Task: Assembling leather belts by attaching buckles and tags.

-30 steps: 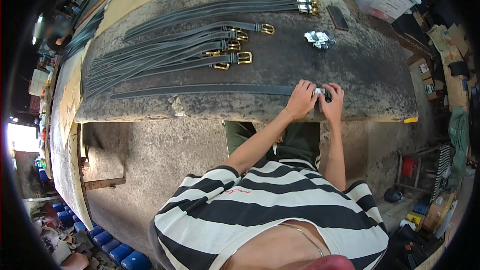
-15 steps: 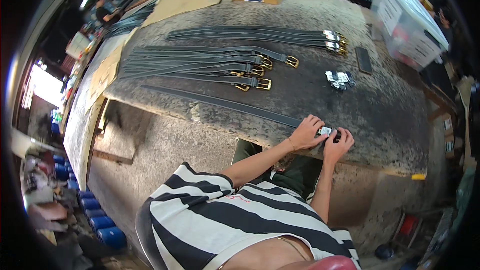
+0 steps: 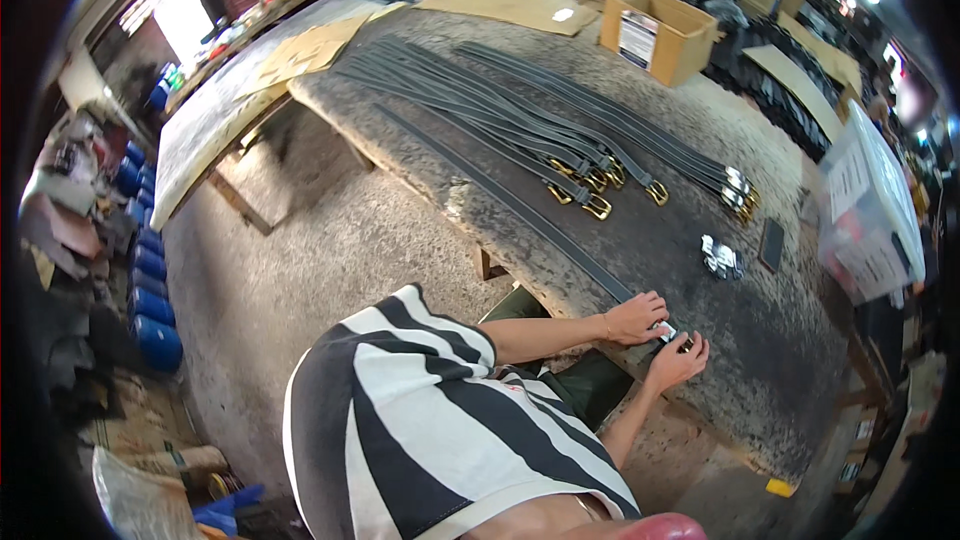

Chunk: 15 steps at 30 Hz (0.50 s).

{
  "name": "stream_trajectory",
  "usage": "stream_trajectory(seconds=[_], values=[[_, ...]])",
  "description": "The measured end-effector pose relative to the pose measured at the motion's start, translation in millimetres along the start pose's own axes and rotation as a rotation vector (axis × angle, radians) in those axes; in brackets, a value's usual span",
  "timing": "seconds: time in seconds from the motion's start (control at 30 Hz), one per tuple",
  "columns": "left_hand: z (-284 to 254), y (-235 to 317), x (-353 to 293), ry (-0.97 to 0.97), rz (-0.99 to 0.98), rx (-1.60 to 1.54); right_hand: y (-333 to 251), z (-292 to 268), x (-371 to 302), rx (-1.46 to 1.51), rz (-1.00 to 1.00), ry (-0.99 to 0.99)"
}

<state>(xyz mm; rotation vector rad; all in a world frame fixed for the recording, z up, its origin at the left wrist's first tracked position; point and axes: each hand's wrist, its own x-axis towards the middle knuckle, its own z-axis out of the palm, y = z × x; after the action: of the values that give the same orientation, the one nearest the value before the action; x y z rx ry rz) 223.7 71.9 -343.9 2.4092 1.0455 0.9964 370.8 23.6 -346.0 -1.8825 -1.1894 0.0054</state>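
Note:
A dark belt [image 3: 520, 212] lies lengthwise along the near edge of the table, its buckle end between my hands. My left hand [image 3: 634, 319] is closed on that end, beside a small white tag [image 3: 665, 332] on the belt. Just right of it, my right hand [image 3: 679, 364] has its fingers curled round the buckle [image 3: 686, 345], which they partly hide. Beyond lies a fanned group of dark belts [image 3: 480, 120] with gold buckles [image 3: 598, 206]. Farther back runs a neater row of belts [image 3: 610, 105], with white tags near their buckles. A small pile of white tags [image 3: 720, 257] sits past my hands.
To the right of the tag pile lies a dark flat block [image 3: 771, 244]. A clear plastic bin [image 3: 868, 210] stands at the table's right edge. An open cardboard box [image 3: 657, 37] and cardboard sheets [image 3: 510, 4] are at the back. Blue drums [image 3: 156, 340] line the floor at left.
The whole view has turned, so the table now slants down to the right. Both hands remain at the belt's buckle end, with the tag still between them.

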Motion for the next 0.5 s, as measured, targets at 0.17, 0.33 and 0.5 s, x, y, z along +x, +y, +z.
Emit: stream_trajectory(seconds=[0.17, 0.33, 0.5], values=[[-1.1, 1.0, 0.6, -0.005, 0.064, -0.077, 6.7, -4.4, 6.7, -0.037, 0.015, -0.108], [-41.3, 18.5, -7.7, -0.017, -0.038, -0.346, 8.7, -13.3, 7.3, -0.016, 0.025, -0.114], [-211.0, 69.8, -29.7, 0.422, -0.117, -0.249, -0.7, -57.7, 12.2, 0.272, 0.076, 0.094]])
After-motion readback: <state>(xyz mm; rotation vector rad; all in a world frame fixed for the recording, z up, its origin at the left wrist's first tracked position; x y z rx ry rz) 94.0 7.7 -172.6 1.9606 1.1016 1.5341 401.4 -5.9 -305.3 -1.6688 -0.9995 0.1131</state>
